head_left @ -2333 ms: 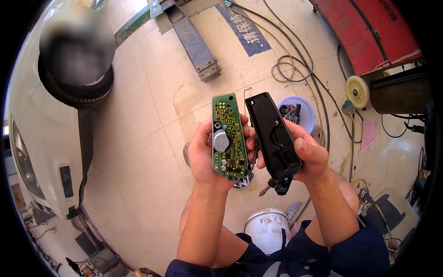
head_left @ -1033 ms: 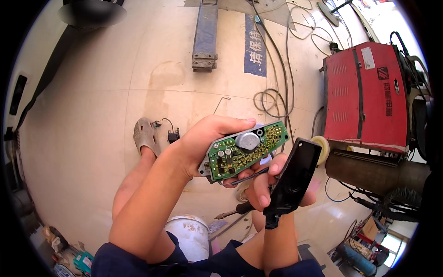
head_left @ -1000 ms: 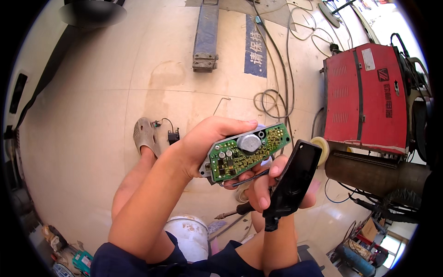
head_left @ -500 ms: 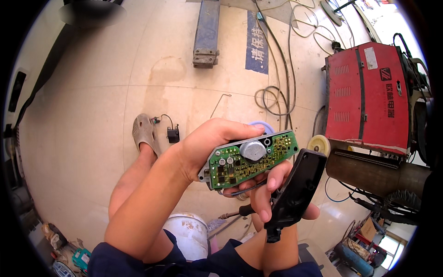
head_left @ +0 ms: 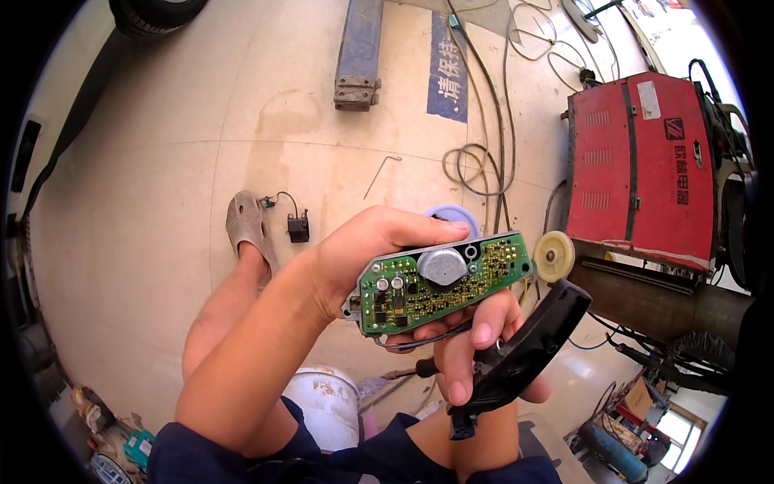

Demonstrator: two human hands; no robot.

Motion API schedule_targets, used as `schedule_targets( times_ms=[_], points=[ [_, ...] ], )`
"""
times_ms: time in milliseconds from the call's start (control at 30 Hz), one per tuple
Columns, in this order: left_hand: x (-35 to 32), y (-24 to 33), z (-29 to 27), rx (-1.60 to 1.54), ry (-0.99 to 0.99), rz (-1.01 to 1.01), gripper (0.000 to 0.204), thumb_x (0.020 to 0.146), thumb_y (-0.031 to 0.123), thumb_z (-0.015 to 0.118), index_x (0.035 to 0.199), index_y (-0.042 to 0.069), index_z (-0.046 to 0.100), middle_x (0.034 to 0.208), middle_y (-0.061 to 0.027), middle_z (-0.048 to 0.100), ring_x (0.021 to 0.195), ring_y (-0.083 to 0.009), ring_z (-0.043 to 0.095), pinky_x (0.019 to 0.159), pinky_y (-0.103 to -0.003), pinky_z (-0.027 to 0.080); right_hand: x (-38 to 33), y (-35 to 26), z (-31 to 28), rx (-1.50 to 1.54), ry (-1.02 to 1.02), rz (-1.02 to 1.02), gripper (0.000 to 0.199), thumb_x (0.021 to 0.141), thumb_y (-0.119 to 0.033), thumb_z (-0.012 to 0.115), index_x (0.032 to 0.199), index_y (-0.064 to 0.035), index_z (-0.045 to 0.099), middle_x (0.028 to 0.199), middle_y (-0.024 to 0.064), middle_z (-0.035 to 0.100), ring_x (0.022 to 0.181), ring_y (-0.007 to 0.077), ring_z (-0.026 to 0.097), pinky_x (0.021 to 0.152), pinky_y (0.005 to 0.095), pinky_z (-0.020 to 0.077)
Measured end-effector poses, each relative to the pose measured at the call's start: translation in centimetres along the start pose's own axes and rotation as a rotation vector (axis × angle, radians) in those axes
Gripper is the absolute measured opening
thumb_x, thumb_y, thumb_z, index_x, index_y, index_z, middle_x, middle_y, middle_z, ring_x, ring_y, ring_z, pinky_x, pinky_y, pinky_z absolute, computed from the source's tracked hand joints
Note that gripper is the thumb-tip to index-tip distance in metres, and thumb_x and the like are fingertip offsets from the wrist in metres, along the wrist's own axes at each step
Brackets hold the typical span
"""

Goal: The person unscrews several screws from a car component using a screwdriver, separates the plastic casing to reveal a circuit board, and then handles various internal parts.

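Observation:
My left hand (head_left: 359,246) is closed round a green circuit board (head_left: 427,302) set in a thin grey metal housing, the thumb along its top edge. Components face up, among them a large round silver part (head_left: 441,267). A dark wire (head_left: 419,343) runs along the lower edge. In my right hand (head_left: 461,355) is a black plastic cover (head_left: 528,351), gripped between fingers and thumb, tilted, just right of and below the board. Some fingers lie close under the board; whether they touch it is hidden. A dark-handled tool (head_left: 426,368) shows behind this hand; whether it is held I cannot tell.
A white bucket (head_left: 326,403) stands between my legs. On the floor lie a small black part with a wire (head_left: 298,227), a bent thin rod (head_left: 382,175) and coiled cables (head_left: 480,171). A blue metal beam (head_left: 359,56) lies ahead; a red machine (head_left: 637,165) stands right.
The black cover has turned in my right hand, its upper end swinging right and its edge now showing more. The circuit board has shifted only slightly in view.

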State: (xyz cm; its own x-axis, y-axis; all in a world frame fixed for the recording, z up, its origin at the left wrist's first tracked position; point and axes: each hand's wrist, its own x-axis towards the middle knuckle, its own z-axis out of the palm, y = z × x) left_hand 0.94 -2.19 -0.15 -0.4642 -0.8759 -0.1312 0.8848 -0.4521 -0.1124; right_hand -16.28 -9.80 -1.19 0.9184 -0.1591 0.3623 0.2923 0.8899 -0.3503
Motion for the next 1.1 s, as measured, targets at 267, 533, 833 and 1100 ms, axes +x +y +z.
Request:
schedule_targets(
  times_ms=[267,533,833,1100],
  points=[
    [0.3,-0.2,-0.1,0.018,0.004,0.029,0.052,0.103,0.032,0.036,0.105,-0.016,0.055,0.073,-0.0267,0.059,0.049,-0.0286,0.057,0.032,-0.035,0.045,0.5,1.1,0.2,-0.016,-0.027,-0.096,0.058,0.086,-0.037,0.073,0.121,0.0029,0.050,0.105,0.0294,0.066,0.132,0.0403,0.044,0.113,0.0573,0.0265],
    [0.3,-0.4,-0.4,0.085,0.018,0.024,0.051,0.103,0.031,0.036,0.101,-0.016,0.056,0.074,-0.0255,0.059,0.049,-0.0283,0.058,0.031,-0.034,0.045,0.1,1.5,-0.7,-0.057,-0.046,-0.131,0.049,0.086,-0.031,0.075,0.117,0.0009,0.055,0.105,0.0305,0.066,0.134,0.0401,0.042,0.113,0.0573,0.0275],
    [0.4,-0.4,-0.8,0.108,-0.027,0.023,0.051,0.102,0.031,0.037,0.102,-0.016,0.056,0.074,-0.0263,0.059,0.049,-0.0290,0.059,0.031,-0.035,0.045,0.1,0.9,-0.7,-0.023,-0.078,-0.071,0.054,0.086,-0.030,0.075,0.122,0.0036,0.055,0.111,0.0334,0.063,0.133,0.0464,0.040,0.113,0.0567,0.0281],
    [0.2,-0.4,-0.4,0.155,0.049,0.030,0.051,0.102,0.031,0.039,0.103,-0.016,0.057,0.072,-0.0270,0.060,0.047,-0.0279,0.059,0.030,-0.033,0.045,-0.1,0.9,-1.4,0.035,-0.129,-0.044,0.057,0.085,-0.029,0.076,0.125,0.0061,0.054,0.118,0.0377,0.058,0.131,0.0532,0.039,0.110,0.0580,0.0320]
  ],
)
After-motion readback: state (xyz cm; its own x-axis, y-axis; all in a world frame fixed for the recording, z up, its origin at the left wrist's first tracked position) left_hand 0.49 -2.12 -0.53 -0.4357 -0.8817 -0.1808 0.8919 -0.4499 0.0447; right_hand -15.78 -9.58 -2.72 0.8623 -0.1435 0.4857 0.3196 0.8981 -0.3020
